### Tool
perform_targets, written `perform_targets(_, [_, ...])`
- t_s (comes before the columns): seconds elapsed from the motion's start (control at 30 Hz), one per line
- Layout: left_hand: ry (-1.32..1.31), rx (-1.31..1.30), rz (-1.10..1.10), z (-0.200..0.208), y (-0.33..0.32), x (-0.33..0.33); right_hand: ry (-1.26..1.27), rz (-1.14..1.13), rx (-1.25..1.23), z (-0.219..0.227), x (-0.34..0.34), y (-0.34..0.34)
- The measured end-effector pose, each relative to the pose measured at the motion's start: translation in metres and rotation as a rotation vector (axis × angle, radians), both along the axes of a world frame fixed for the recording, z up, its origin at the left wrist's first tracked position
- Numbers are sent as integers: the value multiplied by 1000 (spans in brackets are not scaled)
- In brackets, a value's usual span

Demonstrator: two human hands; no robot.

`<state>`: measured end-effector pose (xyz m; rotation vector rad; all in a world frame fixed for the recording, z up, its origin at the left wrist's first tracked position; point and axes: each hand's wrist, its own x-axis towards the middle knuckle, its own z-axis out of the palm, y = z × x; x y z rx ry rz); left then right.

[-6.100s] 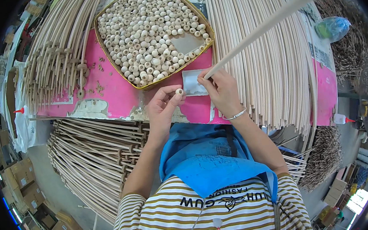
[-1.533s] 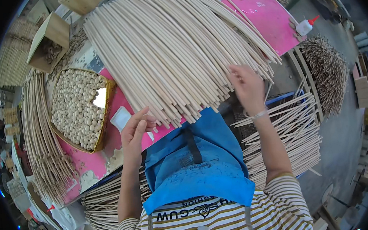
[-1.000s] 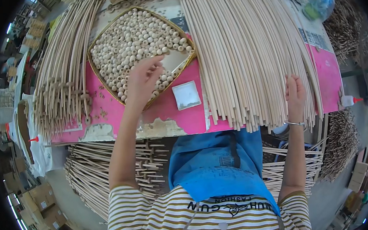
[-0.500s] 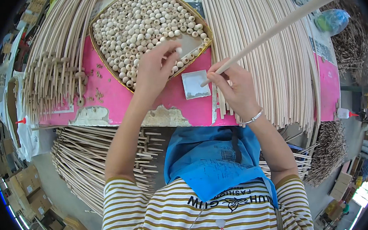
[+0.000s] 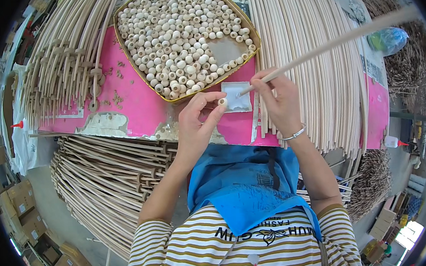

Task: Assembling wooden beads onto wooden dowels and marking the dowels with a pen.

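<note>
A pale wooden bead (image 5: 222, 102) with a hole is pinched between the thumb and fingers of my left hand (image 5: 197, 121), just left of a small white square dish (image 5: 234, 89). My right hand (image 5: 279, 98) grips a long wooden rod (image 5: 326, 48) near its lower end. That end is over the dish, where some whitish stuff lies; whether it touches cannot be made out. The rod slants up to the far right. Beyond my left hand stands a tray (image 5: 141, 81) with a gold rim, heaped with wooden beads (image 5: 180, 40) around one bare patch.
Many plain rods (image 5: 308, 75) lie side by side on the pink tabletop (image 5: 141, 108) at right. Rods with disc pieces (image 5: 65, 64) lie at left, and more rods (image 5: 101, 177) are stacked below the table edge. A glue bottle (image 5: 393, 142) is at the right edge.
My left hand has come back from the tray toward me with the bead. The rod's lower end has moved over the white dish.
</note>
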<state>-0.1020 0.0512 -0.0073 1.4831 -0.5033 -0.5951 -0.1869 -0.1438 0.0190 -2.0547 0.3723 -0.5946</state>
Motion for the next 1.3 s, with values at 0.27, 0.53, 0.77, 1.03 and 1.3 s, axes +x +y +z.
perform_targets(0.27, [-6,34,21,-2,-15,-2,-153,-82,309,19,-18,-11])
perform_targets(0.53, [68,-2,-38,-4,-26,-4,-205,-59,372,30,-26,-1])
perform_targets(0.77, [80,-21,-62,1,-22,-7,-221,0,390,25,-27,5])
perform_targets(1.03, [143,-75,-82,3,-22,-10,-228,55,379,22,-33,5])
perform_targets(1.3, [-215,35,-88,10,-21,-9,-192,150,88,21,-41,4])
